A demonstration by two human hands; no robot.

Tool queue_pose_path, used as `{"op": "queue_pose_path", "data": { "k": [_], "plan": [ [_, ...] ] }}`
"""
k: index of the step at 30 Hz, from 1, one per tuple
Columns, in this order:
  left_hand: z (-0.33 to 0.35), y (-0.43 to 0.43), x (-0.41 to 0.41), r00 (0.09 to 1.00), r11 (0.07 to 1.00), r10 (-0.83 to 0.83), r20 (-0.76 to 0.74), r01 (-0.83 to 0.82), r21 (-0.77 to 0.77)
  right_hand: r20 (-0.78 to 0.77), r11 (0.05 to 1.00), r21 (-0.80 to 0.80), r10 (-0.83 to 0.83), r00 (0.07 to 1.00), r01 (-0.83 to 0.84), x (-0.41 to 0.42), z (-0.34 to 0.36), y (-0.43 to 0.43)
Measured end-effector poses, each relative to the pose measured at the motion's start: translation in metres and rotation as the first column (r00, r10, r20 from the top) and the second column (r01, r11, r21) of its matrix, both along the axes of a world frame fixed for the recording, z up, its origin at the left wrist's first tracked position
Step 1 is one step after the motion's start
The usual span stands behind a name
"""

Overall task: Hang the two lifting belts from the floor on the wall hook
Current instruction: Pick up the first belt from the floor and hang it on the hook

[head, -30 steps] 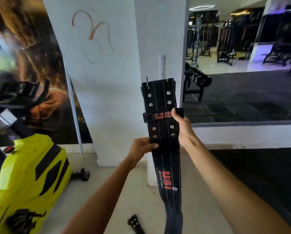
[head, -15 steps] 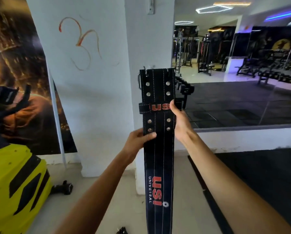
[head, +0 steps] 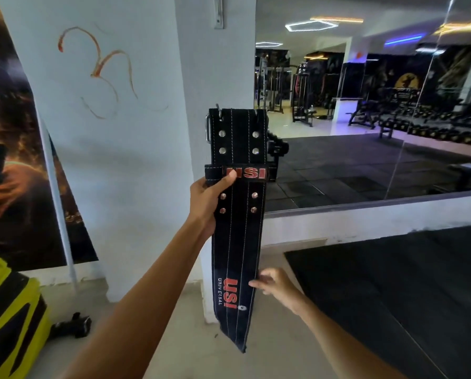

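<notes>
A black lifting belt (head: 237, 242) with red USI lettering hangs upright in front of the white pillar, buckle end up. My left hand (head: 207, 201) grips its left edge just below the loop strap. My right hand (head: 275, 285) is lower down at the belt's right edge, fingers loosely curled and touching the edge. A metal wall hook strip (head: 218, 12) is fixed on the pillar's corner, well above the belt's top. The second belt is out of view.
The white pillar (head: 147, 160) stands straight ahead, with a large mirror (head: 365, 119) to its right. A yellow machine (head: 7, 318) sits at the lower left, and a black clamp (head: 73, 325) lies on the floor beside it. Black rubber mat (head: 393, 291) covers the floor at right.
My left hand moved up to grip the belt by the loop strap. My right hand let go of the strap and dropped to the belt's lower right edge. The belt rose higher.
</notes>
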State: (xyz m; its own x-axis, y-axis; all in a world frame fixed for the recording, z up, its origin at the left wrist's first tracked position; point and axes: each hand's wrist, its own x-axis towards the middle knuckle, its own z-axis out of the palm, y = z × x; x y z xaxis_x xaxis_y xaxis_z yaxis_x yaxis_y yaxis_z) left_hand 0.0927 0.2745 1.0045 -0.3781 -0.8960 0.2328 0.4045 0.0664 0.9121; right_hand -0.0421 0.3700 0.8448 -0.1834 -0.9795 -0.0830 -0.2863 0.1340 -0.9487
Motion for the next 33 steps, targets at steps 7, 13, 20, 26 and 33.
{"op": "queue_pose_path", "data": {
  "k": [7, 13, 20, 26, 33],
  "plan": [
    [-0.003, -0.001, 0.000, 1.000, 0.998, -0.026, -0.017, 0.025, -0.049, 0.320, 0.862, -0.405, -0.179, 0.931, 0.304, 0.019, 0.135, -0.038],
    [-0.047, -0.005, 0.006, 0.970, 0.980, -0.053, 0.238, 0.096, -0.173, 0.569, 0.787, -0.353, -0.248, 0.784, 0.505, 0.019, 0.134, -0.053],
    [-0.059, -0.008, 0.007, 0.956, 0.990, -0.045, 0.289, 0.082, -0.116, 0.609, 0.803, -0.303, -0.252, 0.752, 0.514, 0.016, 0.122, -0.054],
    [-0.123, 0.014, 0.030, 0.801, 0.964, -0.202, 0.563, 0.264, -0.029, 0.600, 0.800, -0.274, -0.291, 0.745, 0.534, 0.002, 0.124, -0.054],
    [-0.005, -0.002, -0.001, 0.990, 0.991, 0.013, 0.137, 0.006, -0.133, 0.472, 0.827, -0.381, -0.211, 0.856, 0.414, 0.005, 0.108, -0.048]
  ]
}}
